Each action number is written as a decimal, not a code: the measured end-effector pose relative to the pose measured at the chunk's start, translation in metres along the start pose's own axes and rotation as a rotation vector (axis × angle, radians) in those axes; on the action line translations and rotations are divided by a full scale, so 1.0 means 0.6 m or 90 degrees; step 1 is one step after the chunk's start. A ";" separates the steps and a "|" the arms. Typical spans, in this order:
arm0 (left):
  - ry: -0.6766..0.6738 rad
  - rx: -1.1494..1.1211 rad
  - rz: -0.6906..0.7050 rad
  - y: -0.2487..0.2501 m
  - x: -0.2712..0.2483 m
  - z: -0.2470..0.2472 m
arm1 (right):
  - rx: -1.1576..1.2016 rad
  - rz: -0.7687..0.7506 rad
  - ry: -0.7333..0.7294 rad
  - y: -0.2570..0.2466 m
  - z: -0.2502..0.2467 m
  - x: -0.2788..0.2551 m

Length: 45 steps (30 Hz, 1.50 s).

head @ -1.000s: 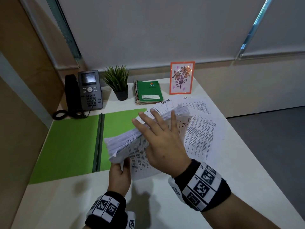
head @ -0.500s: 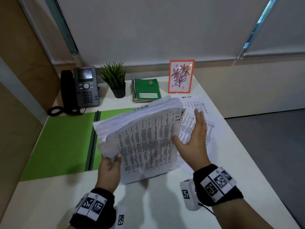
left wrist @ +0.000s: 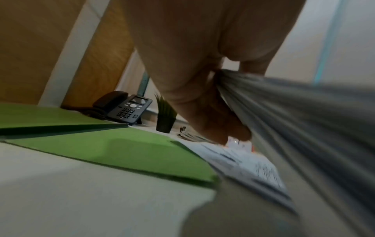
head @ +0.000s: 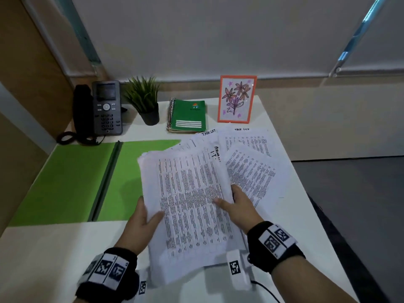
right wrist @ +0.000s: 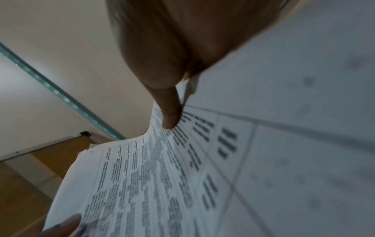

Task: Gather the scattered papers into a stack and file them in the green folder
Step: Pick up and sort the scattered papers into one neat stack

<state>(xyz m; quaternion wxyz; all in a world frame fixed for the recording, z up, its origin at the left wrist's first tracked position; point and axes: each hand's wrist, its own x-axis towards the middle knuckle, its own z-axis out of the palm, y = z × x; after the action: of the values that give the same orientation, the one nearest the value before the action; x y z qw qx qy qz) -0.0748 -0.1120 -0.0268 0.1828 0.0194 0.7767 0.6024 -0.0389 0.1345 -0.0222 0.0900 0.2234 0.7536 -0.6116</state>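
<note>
Fingers [head: 153, 217] pinch thick printed stack [head: 190, 204], edges uneven.

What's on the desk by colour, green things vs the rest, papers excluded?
Green: 3 - folder, notebook, plant
Black: 1 - phone
Orange: 1 - picture frame
Total: 5

The white table [head: 54, 254] is holding an open green folder [head: 65, 182], a black phone [head: 106, 108], a little plant [head: 145, 101], a green notebook [head: 189, 117], a flower picture [head: 237, 99] and some loose papers [head: 251, 167].
</note>
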 end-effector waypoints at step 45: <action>0.301 -0.108 -0.007 -0.070 0.062 0.042 | -0.141 0.213 0.304 0.076 -0.188 0.108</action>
<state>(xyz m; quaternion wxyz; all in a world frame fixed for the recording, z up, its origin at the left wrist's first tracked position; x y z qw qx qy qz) -0.0941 -0.0905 -0.0812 0.0004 -0.1420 0.7446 0.6522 -0.0603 0.2649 -0.0622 0.0334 0.4704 0.7685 -0.4325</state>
